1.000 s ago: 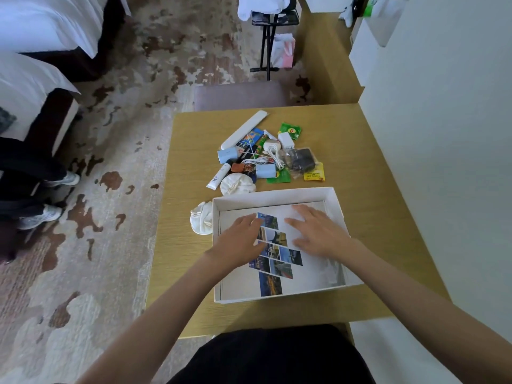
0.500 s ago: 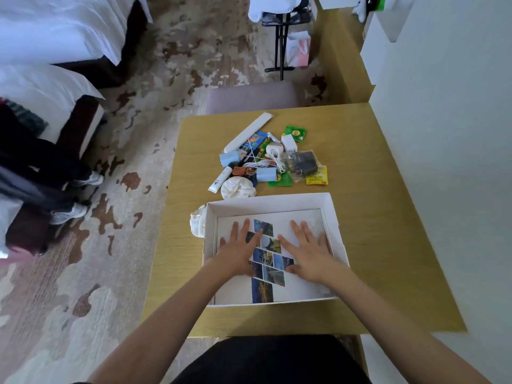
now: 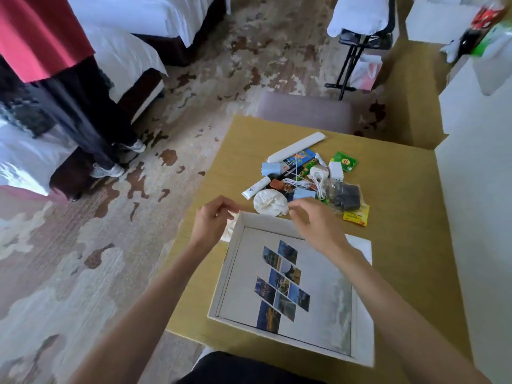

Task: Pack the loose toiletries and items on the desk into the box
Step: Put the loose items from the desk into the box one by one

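Observation:
A shallow white box (image 3: 225,275) lies on the wooden desk (image 3: 401,245), with a sheet printed with a photo collage (image 3: 282,284) flat inside it. My left hand (image 3: 210,220) hovers over the box's far left corner, fingers loosely curled, above a white bundle (image 3: 229,231) beside the box. My right hand (image 3: 313,220) hovers over the far rim, fingers curved and holding nothing, next to a round white pouch (image 3: 270,202). Beyond lies the loose pile: a long white case (image 3: 296,146), a tube (image 3: 255,187), a charger (image 3: 335,170), a green sachet (image 3: 345,161), a bagged black item (image 3: 346,195) and a yellow sachet (image 3: 356,216).
A padded chair (image 3: 304,112) stands at the desk's far side. A white wall (image 3: 476,217) runs along the right. On the left a person in red and black stands by the beds, sneakers (image 3: 108,170) on the patterned carpet. A folding rack (image 3: 357,51) stands further back.
Both hands have lifted off the sheet in the box and moved forward to its far rim, fingers now curled. The view has swung left and the standing person has come nearer.

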